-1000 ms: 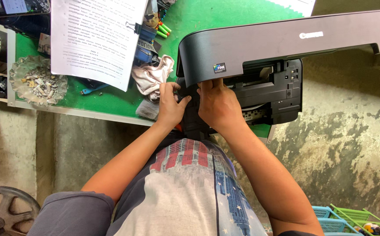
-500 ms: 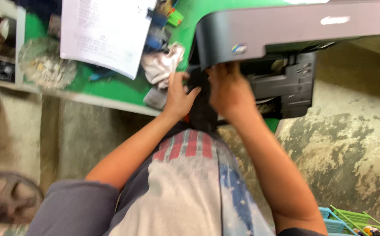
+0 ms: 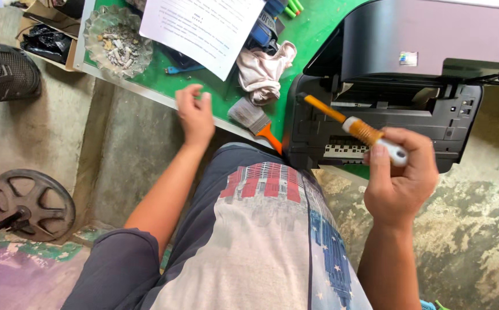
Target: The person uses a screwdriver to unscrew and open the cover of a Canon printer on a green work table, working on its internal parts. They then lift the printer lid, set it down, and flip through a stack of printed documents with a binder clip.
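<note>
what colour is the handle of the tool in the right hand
Orange with a white end, seen in the head view: the tool is held in the right hand.

A small square sticker (image 3: pixel 408 58), multicoloured, sits on the front face of the black printer's (image 3: pixel 433 40) raised lid. A white printed paper sheet (image 3: pixel 203 28) lies near the green surface's (image 3: pixel 312 40) front edge.

Printer (image 3: pixel 433 51): matt black plastic, smooth lid. Tool (image 3: pixel 370 135): orange shaft, ribbed amber grip, white plastic cap. Tabletop (image 3: pixel 312 40): smooth green surface, pale edge. Rag (image 3: pixel 264 72) at its 9 o'clock: crumpled cloth. Paper sheet (image 3: pixel 203 26), matt. Ashtray (image 3: pixel 117 40): glossy glass. Floor (image 3: pixel 479 229): rough concrete.
</note>
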